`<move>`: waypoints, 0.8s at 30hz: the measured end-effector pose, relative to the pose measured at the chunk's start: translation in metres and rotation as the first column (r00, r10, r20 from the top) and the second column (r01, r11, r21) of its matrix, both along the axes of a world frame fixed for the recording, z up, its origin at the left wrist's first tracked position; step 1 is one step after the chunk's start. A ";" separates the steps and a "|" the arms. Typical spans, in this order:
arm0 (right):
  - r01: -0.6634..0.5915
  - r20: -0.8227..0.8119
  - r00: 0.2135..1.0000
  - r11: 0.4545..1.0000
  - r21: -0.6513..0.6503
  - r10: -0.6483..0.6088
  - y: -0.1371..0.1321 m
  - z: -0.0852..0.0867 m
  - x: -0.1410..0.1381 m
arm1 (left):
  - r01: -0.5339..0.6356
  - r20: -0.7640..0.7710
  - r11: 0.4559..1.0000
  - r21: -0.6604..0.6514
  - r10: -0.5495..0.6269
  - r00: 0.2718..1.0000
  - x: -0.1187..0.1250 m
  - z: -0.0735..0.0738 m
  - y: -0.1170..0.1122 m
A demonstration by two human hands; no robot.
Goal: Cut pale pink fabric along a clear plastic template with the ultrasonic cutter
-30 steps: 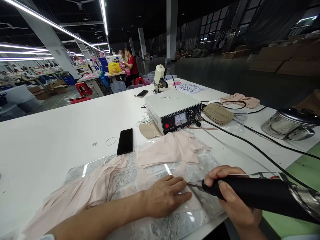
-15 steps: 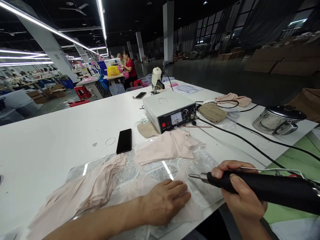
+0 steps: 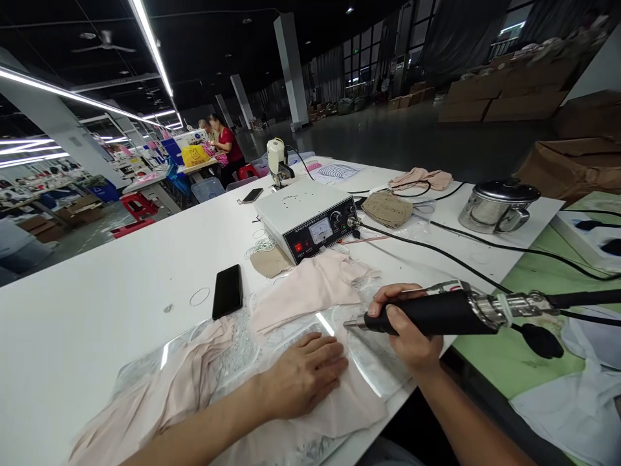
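Observation:
My left hand (image 3: 305,374) lies flat, palm down with fingers stretched out, on a thin pale pink fabric piece (image 3: 359,404). This fabric is spread over a clear, scratched plate (image 3: 242,340) on the table. My right hand (image 3: 410,333) is wrapped round a black ultrasonic cutter (image 3: 431,314) with a cable at its rear. Its metal tip points left, just above my left fingertips at the fabric's narrow upper part; whether it touches I cannot tell. A stack of pink fabric pieces (image 3: 160,395) lies left of my forearm, and another folded pink piece (image 3: 301,288) lies beyond my hand.
Behind the fabric stands a control box (image 3: 310,217) with a meter, cabled to the cutter. A black phone (image 3: 228,291), cardboard patterns (image 3: 387,208) and a lidded glass pot (image 3: 499,207) rest on the white table (image 3: 121,304). Co-workers (image 3: 228,145) sit farther back.
My right hand has brought the cutter left, its tip closer to the fabric's narrow part, and the tool's rear has swung round. My left hand stays on the fabric. The view has turned rightward.

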State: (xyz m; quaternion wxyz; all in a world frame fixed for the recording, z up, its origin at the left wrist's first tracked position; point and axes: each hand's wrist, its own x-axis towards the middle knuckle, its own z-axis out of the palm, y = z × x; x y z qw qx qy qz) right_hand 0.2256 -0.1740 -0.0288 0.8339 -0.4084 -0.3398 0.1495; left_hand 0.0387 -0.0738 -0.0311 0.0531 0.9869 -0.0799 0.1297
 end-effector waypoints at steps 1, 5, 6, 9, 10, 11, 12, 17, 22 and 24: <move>-0.004 0.002 1.000 1.000 0.000 0.004 0.000 0.000 0.000 | 0.010 -0.001 1.000 0.001 -0.010 1.000 0.001 0.001 0.001; -0.024 0.006 1.000 1.000 0.003 0.024 0.002 0.000 0.001 | 0.069 -0.016 0.997 0.019 -0.069 0.998 0.004 0.004 0.006; -0.030 0.005 1.000 1.000 0.005 0.030 0.002 -0.001 0.001 | 0.082 -0.023 0.996 0.022 -0.082 0.996 0.004 0.004 0.007; -0.044 0.001 0.999 0.999 0.015 0.044 0.004 -0.002 0.002 | 0.102 -0.030 0.994 0.028 -0.101 0.994 0.005 0.003 0.009; -0.049 0.000 0.999 0.999 0.018 0.049 0.005 -0.002 0.002 | 0.104 -0.027 0.994 0.029 -0.103 0.994 0.005 0.003 0.009; -0.053 -0.001 0.999 0.998 0.020 0.053 0.005 -0.003 0.002 | 0.103 -0.023 0.994 0.031 -0.102 0.994 0.005 0.002 0.009; -0.058 -0.001 0.998 0.998 0.023 0.058 0.005 -0.003 0.002 | 0.101 -0.020 0.994 0.032 -0.101 0.995 0.005 0.002 0.009; -0.069 -0.007 0.998 0.997 0.039 0.069 0.007 -0.004 0.001 | 0.110 0.010 0.993 0.044 -0.111 0.994 0.005 0.001 0.008; -0.070 0.002 0.998 0.997 0.044 0.070 0.009 -0.007 0.003 | 0.110 0.042 0.992 0.062 -0.113 0.993 0.005 0.001 0.008; -0.071 0.007 0.997 0.996 0.047 0.071 0.008 -0.008 0.003 | 0.107 0.033 0.992 0.070 -0.110 0.993 0.004 0.002 0.008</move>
